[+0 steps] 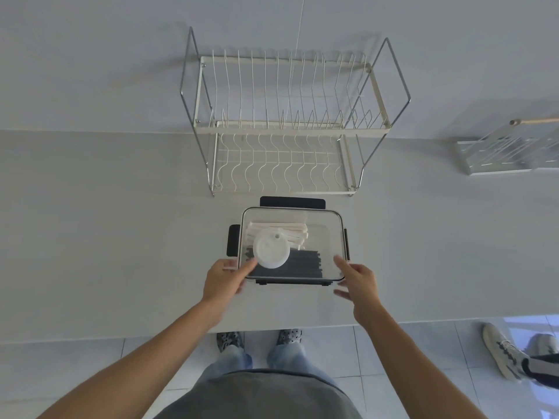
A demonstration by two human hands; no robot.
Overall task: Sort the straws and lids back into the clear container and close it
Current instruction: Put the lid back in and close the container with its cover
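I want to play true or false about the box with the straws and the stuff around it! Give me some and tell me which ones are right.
1. Black straws and white straws lie inside the clear container. True.
2. A round white lid is in the container. True.
3. The dish rack is full of plates. False: no plates are in it.
4. The left hand is far from the container. False: it touches the container's near left corner.
5. The right hand is at the container's near right corner. True.
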